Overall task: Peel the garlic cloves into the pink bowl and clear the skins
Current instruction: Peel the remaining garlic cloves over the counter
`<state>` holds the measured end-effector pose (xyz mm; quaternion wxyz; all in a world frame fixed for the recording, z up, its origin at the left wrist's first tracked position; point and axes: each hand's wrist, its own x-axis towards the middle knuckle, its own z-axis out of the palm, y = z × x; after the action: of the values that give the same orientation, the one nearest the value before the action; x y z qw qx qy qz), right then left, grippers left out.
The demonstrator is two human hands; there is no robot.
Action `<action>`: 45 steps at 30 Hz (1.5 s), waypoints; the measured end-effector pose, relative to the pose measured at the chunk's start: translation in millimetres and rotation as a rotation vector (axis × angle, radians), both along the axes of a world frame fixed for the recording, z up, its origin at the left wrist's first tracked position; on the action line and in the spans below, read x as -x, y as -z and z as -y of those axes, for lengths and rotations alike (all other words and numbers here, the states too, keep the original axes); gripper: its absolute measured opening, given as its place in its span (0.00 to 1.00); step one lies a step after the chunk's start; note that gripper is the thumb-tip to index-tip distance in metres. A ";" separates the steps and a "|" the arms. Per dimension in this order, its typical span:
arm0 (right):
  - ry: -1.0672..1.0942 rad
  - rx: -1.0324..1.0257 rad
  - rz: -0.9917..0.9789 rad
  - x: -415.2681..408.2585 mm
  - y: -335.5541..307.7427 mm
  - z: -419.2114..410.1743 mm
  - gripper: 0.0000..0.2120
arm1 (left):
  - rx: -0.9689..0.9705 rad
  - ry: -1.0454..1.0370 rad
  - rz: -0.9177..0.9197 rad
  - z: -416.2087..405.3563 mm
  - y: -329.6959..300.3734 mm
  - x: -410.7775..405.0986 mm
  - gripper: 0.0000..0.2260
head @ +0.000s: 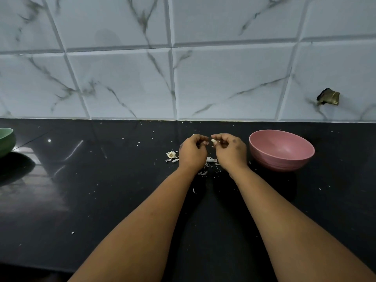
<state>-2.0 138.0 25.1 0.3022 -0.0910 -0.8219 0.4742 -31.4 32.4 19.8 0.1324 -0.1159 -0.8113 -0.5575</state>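
at frame centre, the right hand (228, 148) pinches a garlic clove (213, 141) just left of the pink bowl (281, 157); the left hand (192, 149) curls its fingers, contents unclear.

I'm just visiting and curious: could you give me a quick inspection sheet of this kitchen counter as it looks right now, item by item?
Surface: black glossy counter, speckled with small white flecks.
Job's things: garlic clove held up between both hands; pink bowl to the right, no cloves seen in the part of its inside that shows.
Clutter: garlic skins under the hands; dry garlic root end left of them.
Hands: right hand pinches the clove; left hand has curled fingers at it, its hold unclear.
Cables: nothing seen.
Surroundings: marbled white wall tiles; green bowl at far left edge; dark hole in the wall at right.
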 end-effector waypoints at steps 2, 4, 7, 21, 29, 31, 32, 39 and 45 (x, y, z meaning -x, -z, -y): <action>0.003 -0.022 0.016 -0.9 -1.5 1.3 0.08 | -0.040 -0.005 0.021 0.4 -0.9 -0.2 0.10; 0.015 -0.051 0.020 -1.3 -1.8 1.7 0.07 | -0.044 -0.008 0.025 1.2 -1.1 -0.4 0.10; 0.014 -0.080 0.015 -2.4 -1.0 1.9 0.05 | -0.044 -0.015 0.014 1.7 -0.7 0.3 0.03; 0.108 -0.220 -0.105 -8.7 -8.6 -2.3 0.08 | 0.144 -0.085 -0.056 -1.7 -10.9 -14.2 0.22; 0.067 -0.329 -0.019 -11.9 -8.7 -7.3 0.08 | 0.206 -0.008 -0.019 -7.1 2.4 -8.0 0.03; 0.083 -0.239 -0.053 -17.2 -14.1 -8.9 0.08 | 0.174 0.016 -0.030 -6.9 0.9 -12.4 0.02; 0.088 -0.231 -0.085 -19.9 -17.2 -10.2 0.08 | 0.149 0.020 -0.033 -5.5 0.1 -13.9 0.01; 0.315 -0.378 -0.280 -49.7 -50.3 -45.5 0.04 | 0.064 0.009 -0.031 -6.7 -1.9 -20.0 0.09; 0.384 -0.332 -0.107 -53.0 -52.6 -63.8 0.06 | 0.120 0.095 -0.028 -10.0 1.9 -23.3 0.05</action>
<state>51.0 201.8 77.7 0.4407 -0.1694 -0.8389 0.2709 -8.1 42.5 17.9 0.1101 -0.1698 -0.8349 -0.5119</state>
